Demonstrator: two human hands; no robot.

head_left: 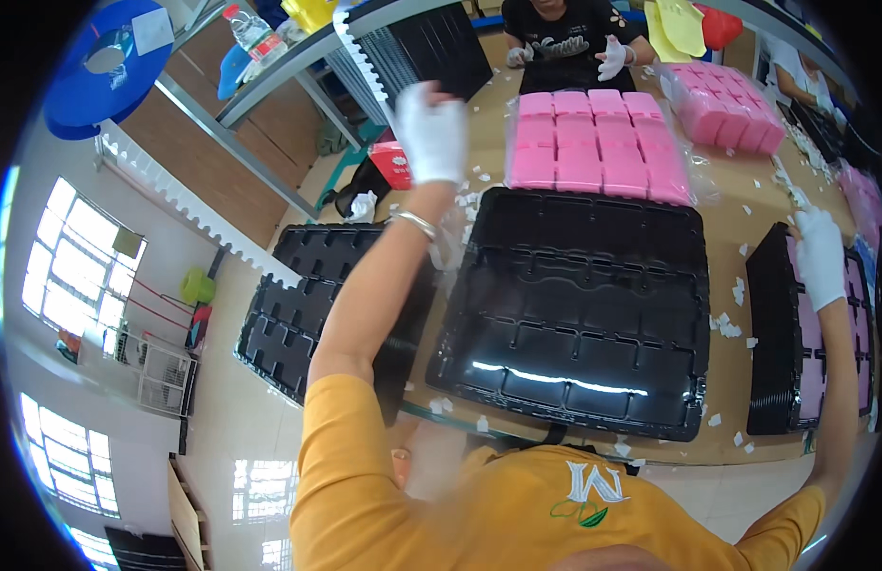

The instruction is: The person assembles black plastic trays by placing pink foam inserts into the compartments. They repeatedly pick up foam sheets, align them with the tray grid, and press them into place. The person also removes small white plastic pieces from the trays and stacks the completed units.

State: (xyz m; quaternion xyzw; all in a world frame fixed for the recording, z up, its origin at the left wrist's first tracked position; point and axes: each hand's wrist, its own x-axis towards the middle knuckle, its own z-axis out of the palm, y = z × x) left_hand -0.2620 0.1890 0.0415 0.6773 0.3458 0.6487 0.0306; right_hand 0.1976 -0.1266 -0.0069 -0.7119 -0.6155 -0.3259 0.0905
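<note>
My left hand, in a white glove with bare fingertips, is raised over the table with its fingers curled. It is beside the lower end of a white notched strip that hangs from the shelf; what the fingers hold is hidden. On the right, my gloved right hand is over a stack of black trays filled with pink pieces. Its fingers are drawn together by the tray's far edge, their tips hidden. Between my arms lies a black plastic tray with molded compartments.
Pink blocks in clear film stand behind the middle tray, with another wrapped pack to their right. More black trays are at left. A blue reel feeds a second notched strip. Across the table stands a gloved person.
</note>
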